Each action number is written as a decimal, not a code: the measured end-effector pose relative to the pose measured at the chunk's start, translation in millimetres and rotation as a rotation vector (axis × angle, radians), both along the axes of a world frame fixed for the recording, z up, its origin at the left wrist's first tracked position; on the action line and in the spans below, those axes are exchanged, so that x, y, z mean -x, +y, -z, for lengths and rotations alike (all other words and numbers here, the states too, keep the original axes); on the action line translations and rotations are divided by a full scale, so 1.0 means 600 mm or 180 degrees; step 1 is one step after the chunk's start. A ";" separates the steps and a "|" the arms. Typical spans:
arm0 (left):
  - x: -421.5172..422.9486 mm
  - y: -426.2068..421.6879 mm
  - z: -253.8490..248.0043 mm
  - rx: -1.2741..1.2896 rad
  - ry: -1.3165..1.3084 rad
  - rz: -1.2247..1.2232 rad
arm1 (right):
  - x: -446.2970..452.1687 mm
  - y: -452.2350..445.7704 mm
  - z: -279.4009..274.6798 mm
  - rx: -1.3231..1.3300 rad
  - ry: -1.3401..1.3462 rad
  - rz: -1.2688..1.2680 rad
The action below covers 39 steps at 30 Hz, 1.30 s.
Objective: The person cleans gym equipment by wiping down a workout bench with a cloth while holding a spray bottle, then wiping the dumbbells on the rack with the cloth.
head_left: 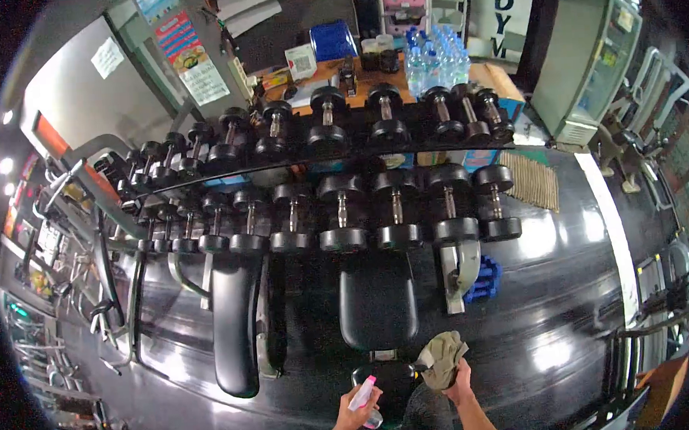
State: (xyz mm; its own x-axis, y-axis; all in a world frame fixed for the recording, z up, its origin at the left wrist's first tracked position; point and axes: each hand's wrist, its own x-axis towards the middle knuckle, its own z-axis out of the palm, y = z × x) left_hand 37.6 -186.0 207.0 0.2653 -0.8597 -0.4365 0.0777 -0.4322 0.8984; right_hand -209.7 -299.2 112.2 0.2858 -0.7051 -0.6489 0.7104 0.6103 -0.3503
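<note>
My left hand [355, 411] is wrapped round a spray bottle [362, 394] with a white and pink top, low in the middle of the head view. Just right of it, my right hand [461, 382] grips a crumpled olive-beige cloth [443, 359]. Both hands are above the floor, near the small black seat [384, 376] of a bench. Beyond them rises that bench's black padded backrest [378, 303]. Farther off stands a two-tier rack of black dumbbells with metal handles [342, 213]. My fingers hide part of the bottle.
A second black bench pad [235, 326] stands to the left. Behind the rack, a wooden desk [493, 79] carries several water bottles [435, 64]. A striped mat [531, 182] and a blue object [484, 278] lie right of the rack. Gym machines line both sides; a glass-door fridge [598, 69] is back right.
</note>
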 end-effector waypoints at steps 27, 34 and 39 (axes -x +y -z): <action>0.108 0.392 -0.144 0.0937 0.0062 -0.0635 | 0.140 0.427 -0.272 0.0888 -0.0310 0.0475; 0.264 0.419 -0.155 0.0963 0.0316 -0.0763 | 0.320 0.453 -0.345 0.2514 0.1586 -0.0699; 0.332 0.431 -0.188 0.1347 0.0048 -0.0498 | 0.438 0.437 -0.316 0.1463 0.0616 -0.1041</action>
